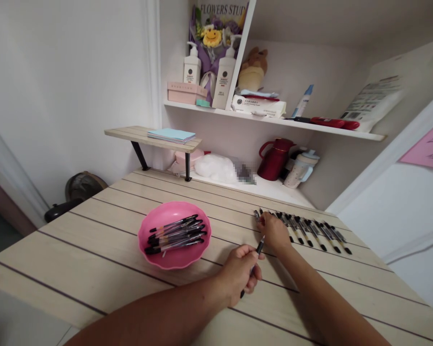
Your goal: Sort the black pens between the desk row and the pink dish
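Observation:
My left hand is closed around a black pen, which slants up and to the right out of the fist. Just beyond it, my right hand pinches what looks like another pen; only a dark, glossy end shows at the fingertips, and the hand hides the rest. Beside the right hand lies a slanted row of several pens with dark ends, side by side on the wooden table. To the left, a pink scalloped bowl holds a pile of several similar pens.
A small raised shelf bears light-blue paper at the back left. Behind the table stand a red jug and a pale tumbler, beside a white plastic bag. The wall shelf above carries bottles and packets.

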Tool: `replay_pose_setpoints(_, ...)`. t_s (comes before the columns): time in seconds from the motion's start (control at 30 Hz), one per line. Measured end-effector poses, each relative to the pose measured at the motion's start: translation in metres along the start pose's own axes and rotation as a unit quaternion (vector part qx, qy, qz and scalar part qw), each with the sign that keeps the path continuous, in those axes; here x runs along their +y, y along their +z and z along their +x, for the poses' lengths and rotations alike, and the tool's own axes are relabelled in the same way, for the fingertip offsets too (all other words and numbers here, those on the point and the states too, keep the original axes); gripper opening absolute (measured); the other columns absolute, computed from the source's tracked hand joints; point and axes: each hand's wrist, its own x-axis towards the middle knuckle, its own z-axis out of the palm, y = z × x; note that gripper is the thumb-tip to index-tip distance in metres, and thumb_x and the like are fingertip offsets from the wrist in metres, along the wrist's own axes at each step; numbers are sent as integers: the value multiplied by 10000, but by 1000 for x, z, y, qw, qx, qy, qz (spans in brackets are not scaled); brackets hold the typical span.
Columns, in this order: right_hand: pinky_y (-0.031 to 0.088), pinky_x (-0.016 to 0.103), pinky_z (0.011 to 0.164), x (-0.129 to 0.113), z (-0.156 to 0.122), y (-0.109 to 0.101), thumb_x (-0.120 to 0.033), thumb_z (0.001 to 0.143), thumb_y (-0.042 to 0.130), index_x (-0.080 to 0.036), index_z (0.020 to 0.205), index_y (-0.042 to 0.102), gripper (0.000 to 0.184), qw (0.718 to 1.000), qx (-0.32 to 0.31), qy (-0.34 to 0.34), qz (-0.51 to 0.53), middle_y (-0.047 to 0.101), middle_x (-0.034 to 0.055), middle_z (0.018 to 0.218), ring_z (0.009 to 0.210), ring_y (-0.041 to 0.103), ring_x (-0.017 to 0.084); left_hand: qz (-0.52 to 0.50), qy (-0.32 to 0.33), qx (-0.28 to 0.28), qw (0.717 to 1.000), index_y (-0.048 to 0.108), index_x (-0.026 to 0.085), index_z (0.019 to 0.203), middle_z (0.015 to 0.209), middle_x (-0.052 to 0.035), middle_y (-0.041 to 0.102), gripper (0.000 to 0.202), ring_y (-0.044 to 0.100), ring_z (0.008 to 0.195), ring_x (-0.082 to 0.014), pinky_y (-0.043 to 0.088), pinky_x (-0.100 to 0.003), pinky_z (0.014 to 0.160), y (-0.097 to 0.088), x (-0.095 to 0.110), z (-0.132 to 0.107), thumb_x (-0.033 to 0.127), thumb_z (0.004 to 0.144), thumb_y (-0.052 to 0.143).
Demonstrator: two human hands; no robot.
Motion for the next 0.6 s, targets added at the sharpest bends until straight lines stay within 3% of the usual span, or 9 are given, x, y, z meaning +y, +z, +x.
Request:
replay_pose_setpoints(0.13,296,244,536,7,-12,-11,-217,728,514,-187,697,545,52,998,5,7,62,622,51,676,617,545,151,-17,14,12,1000,487,178,893,511,65,468,225,312,308,-32,168,-178,348,0,-1,2,359,761,467)
replay_pose_setpoints(0.2,314,243,530,9,-26,-16,-255,727,499,-189,664,530,96,989,-21,12,146,603,34,634,573,526,141,-51,33,20,998,494,172,897,549,50,498,269,392,351,-50,252,-186,378,0,-2,4,387,736,518)
replay_pose_setpoints(0.3,305,235,447,5,-58,-23,-377,767,432,-193,640,478,229,932,-136,61,332,550,-1,545,422,440,108,-149,85,22,985,502,164,838,650,6,555,275,534,530,-95,400,-233,541,0,-2,10,353,677,620)
replay_pose_setpoints(0.4,273,222,405,-9,-91,-27,-489,778,400,-190,628,458,340,860,-229,74,449,485,-29,483,378,383,86,-225,131,42,965,510,157,780,767,-36,590,244,574,724,-124,414,-262,724,0,0,14,274,645,676)
replay_pose_setpoints(0.47,297,215,437,-19,-105,-28,-467,734,494,-181,632,480,304,857,-219,30,465,486,-33,506,433,400,85,-254,137,54,956,516,162,781,826,-47,597,236,574,785,-134,400,-274,774,-1,0,16,258,646,683)
replay_pose_setpoints(0.6,342,214,521,-35,-114,-28,-314,696,541,-177,600,493,174,890,-153,-29,428,514,-24,565,543,432,101,-282,135,47,949,516,173,794,892,-53,599,228,575,868,-158,378,-310,832,-6,2,19,259,660,679)
